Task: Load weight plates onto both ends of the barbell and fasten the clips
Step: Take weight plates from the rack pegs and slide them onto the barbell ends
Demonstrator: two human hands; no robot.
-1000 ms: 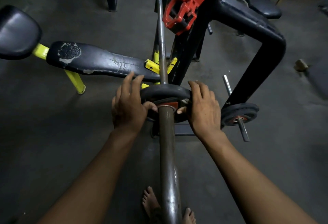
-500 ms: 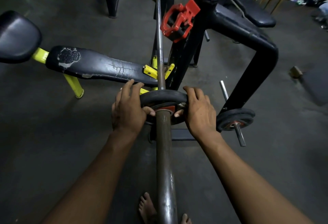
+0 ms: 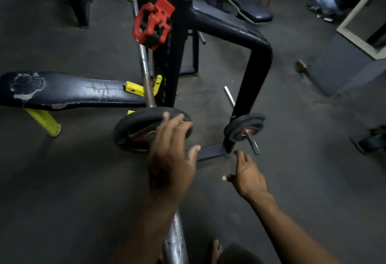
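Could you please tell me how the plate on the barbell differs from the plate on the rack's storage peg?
The plate on the barbell looks larger in this view than the plate on the storage peg. The barbell plate sits on a thick sleeve; the peg plate sits on a thin peg. The left hand is in front of the barbell plate; no hand is at the peg plate. Both are round, black, with red centres.
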